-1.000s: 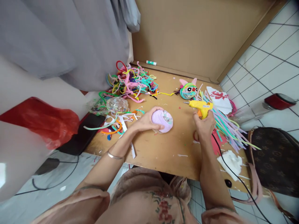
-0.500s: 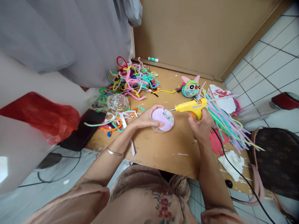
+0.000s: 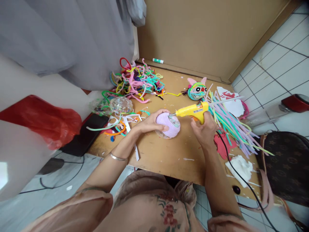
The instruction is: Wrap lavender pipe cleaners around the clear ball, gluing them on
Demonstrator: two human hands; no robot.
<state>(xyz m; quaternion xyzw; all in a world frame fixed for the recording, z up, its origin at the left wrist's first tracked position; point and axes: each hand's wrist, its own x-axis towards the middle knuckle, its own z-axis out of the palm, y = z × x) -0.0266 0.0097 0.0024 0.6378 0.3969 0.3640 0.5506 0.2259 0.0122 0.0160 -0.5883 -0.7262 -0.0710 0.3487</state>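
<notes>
My left hand (image 3: 154, 123) is wrapped round a ball (image 3: 172, 126) covered in rows of lilac pipe cleaner, with a clear, glassy patch showing at its upper right. My right hand (image 3: 204, 129) grips a yellow hot glue gun (image 3: 190, 110) by its handle, fingers by the trigger. The gun's metal nozzle is at the upper edge of the lilac wrapping; whether it touches cannot be made out. A clear glue stick (image 3: 227, 100) sticks out of the gun's back, and a black cord (image 3: 228, 154) runs down from the handle.
Tangled pipe cleaners (image 3: 135, 80) lie behind a clear ball (image 3: 121, 104) at left. A decorated ball with pink ears (image 3: 196, 90) sits at the back. Straight pipe cleaners (image 3: 231, 124), white tissue (image 3: 239, 169) and a brown bag (image 3: 285, 167) are at right. A black phone-like slab (image 3: 84, 137) lies left.
My right hand has moved the glue gun left and slightly down, bringing the nozzle to the lilac ball's upper edge. My left hand keeps the ball in nearly the same place.
</notes>
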